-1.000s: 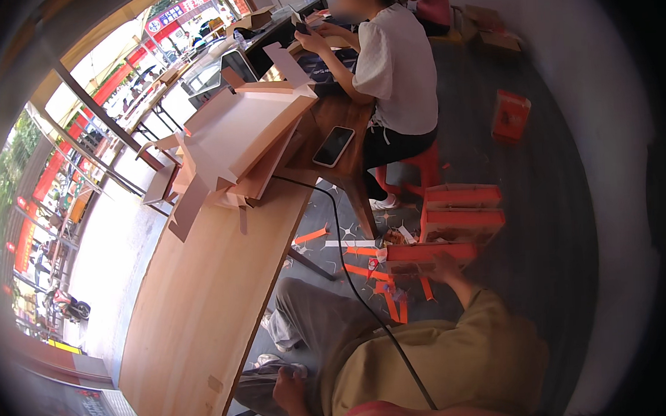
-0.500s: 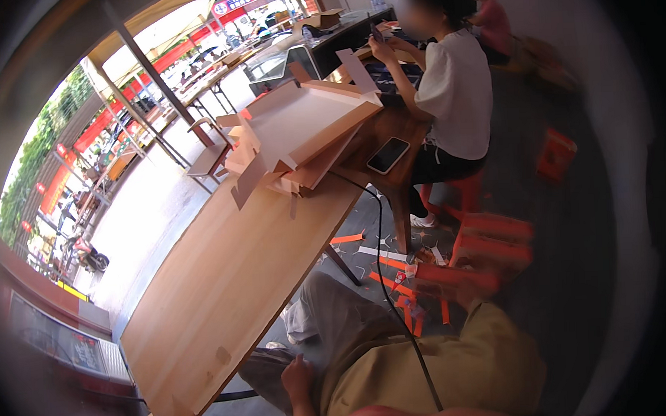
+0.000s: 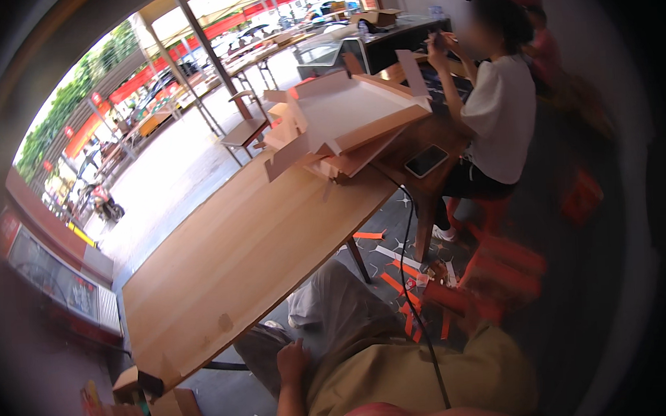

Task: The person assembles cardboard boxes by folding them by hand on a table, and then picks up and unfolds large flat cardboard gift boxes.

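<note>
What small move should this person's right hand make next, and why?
Perhaps the right hand should take a steady grip on the nearest red box: the hand is low beside it, though blur hides whether it holds it. The left hand lies near the lap, well away from it.

Right grip (image 3: pixel 471 316) blurred, red boxes (image 3: pixel 505 269) smeared, cardboard box (image 3: pixel 180 415) cut off below

The person's left hand (image 3: pixel 291 361) is hanging half curled near the bent legs (image 3: pixel 345 311), its bare forearm (image 3: pixel 290 409) showing below. The right arm (image 3: pixel 495 353) is angling out sideways; I'm barely making out the blurred right hand (image 3: pixel 469 319).
</note>
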A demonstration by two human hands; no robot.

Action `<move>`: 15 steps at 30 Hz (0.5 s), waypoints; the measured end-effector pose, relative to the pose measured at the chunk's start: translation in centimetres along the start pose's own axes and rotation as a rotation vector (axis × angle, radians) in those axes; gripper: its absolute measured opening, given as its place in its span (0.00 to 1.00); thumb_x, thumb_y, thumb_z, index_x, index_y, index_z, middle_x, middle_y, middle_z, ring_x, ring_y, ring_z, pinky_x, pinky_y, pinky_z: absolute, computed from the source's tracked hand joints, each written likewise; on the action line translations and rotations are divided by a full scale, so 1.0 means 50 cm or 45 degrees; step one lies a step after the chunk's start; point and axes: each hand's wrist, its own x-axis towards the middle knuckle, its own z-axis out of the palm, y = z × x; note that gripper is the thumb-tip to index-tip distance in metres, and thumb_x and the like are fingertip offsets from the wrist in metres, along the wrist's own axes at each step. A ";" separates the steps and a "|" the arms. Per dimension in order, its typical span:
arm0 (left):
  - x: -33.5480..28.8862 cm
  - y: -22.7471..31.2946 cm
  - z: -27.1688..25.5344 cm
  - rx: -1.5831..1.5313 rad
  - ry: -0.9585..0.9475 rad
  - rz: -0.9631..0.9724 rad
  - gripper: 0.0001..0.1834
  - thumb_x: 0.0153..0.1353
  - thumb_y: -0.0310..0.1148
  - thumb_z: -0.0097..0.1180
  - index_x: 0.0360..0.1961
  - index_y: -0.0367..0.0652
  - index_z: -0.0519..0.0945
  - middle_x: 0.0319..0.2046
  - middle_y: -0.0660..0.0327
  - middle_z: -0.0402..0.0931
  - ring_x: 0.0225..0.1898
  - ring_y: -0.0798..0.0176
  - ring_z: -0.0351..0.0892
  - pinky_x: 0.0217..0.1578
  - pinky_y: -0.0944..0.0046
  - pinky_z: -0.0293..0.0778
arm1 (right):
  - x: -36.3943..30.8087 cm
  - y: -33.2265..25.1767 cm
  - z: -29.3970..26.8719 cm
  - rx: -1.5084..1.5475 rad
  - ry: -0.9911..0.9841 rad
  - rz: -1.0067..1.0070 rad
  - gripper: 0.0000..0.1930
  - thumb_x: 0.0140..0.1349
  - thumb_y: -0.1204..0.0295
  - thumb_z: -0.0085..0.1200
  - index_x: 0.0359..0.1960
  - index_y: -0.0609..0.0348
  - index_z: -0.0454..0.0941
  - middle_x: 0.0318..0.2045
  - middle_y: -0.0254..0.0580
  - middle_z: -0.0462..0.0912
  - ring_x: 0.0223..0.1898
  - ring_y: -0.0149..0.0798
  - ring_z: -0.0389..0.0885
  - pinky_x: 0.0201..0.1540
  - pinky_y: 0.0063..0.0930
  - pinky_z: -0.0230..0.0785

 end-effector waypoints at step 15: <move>0.001 -0.017 0.024 -0.083 -0.099 -0.111 0.13 0.59 0.42 0.55 0.37 0.45 0.80 0.29 0.50 0.84 0.34 0.45 0.86 0.36 0.44 0.81 | -0.005 -0.047 -0.037 -0.054 -0.027 0.085 0.28 0.54 0.55 0.66 0.52 0.60 0.78 0.47 0.58 0.83 0.50 0.59 0.82 0.52 0.51 0.74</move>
